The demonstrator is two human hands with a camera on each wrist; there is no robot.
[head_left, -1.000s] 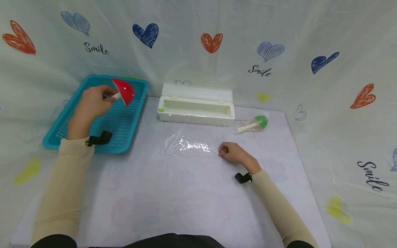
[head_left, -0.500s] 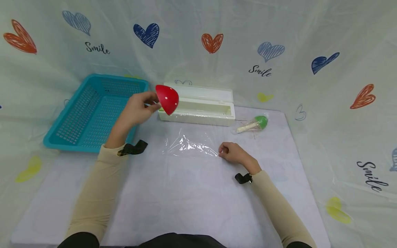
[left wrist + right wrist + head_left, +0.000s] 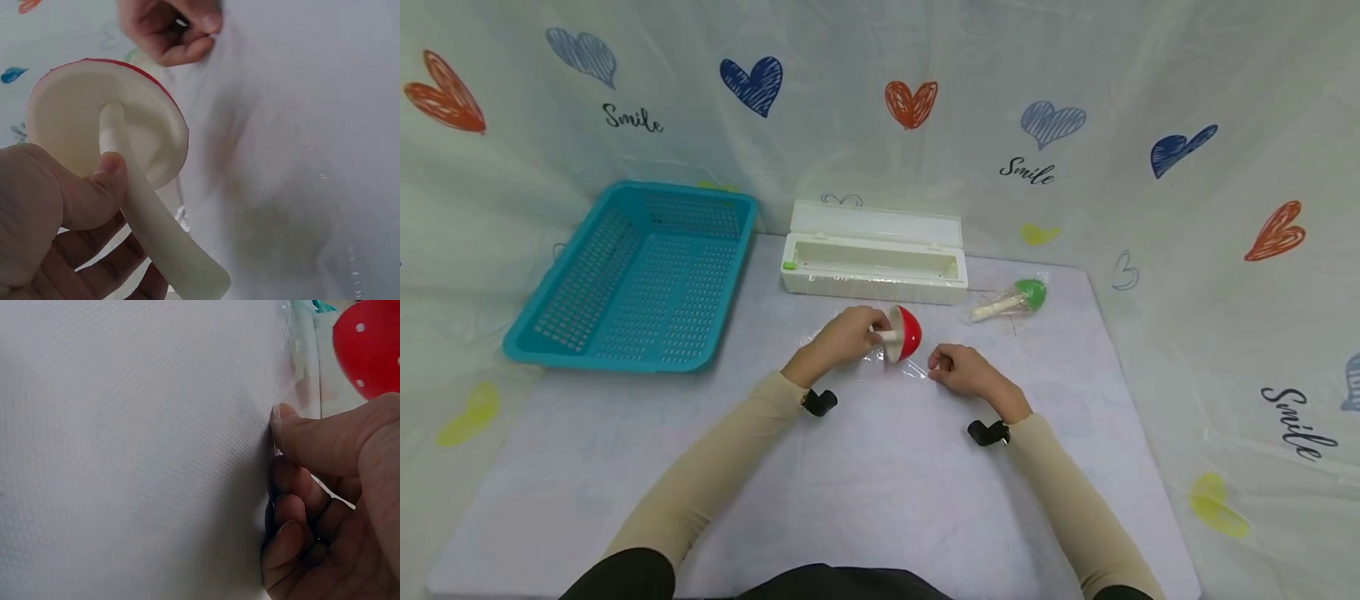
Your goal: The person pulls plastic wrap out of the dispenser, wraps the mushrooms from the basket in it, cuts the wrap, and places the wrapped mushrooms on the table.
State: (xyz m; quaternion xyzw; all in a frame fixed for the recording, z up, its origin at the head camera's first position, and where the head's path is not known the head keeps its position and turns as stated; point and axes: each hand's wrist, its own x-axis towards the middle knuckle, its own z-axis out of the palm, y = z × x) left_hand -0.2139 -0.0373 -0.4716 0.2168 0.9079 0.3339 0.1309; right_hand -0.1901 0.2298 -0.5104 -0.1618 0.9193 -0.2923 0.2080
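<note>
My left hand [image 3: 847, 335] grips a toy mushroom [image 3: 911, 333] by its white stem, the red dotted cap pointing right. In the left wrist view the pale underside of the cap shows, with the thumb [image 3: 110, 172] across the stem. The mushroom is held over a sheet of clear plastic film [image 3: 916, 369] on the table. The right hand [image 3: 964, 369] pinches the film's near right corner between thumb and fingers, low against the tabletop. Much of the film is hidden by the left hand and the mushroom.
Behind the film stands a long white box [image 3: 872, 286], its lid raised. To its right lies a green-capped toy mushroom [image 3: 1032, 294] in clear film. A blue perforated basket [image 3: 718, 321] stands at the left. A heart-printed sheet hangs behind the white-covered table [image 3: 850, 492].
The left hand has carried the red mushroom rightward from above the basket, past the white box, to over the film. My right hand has stayed at the film's corner.
</note>
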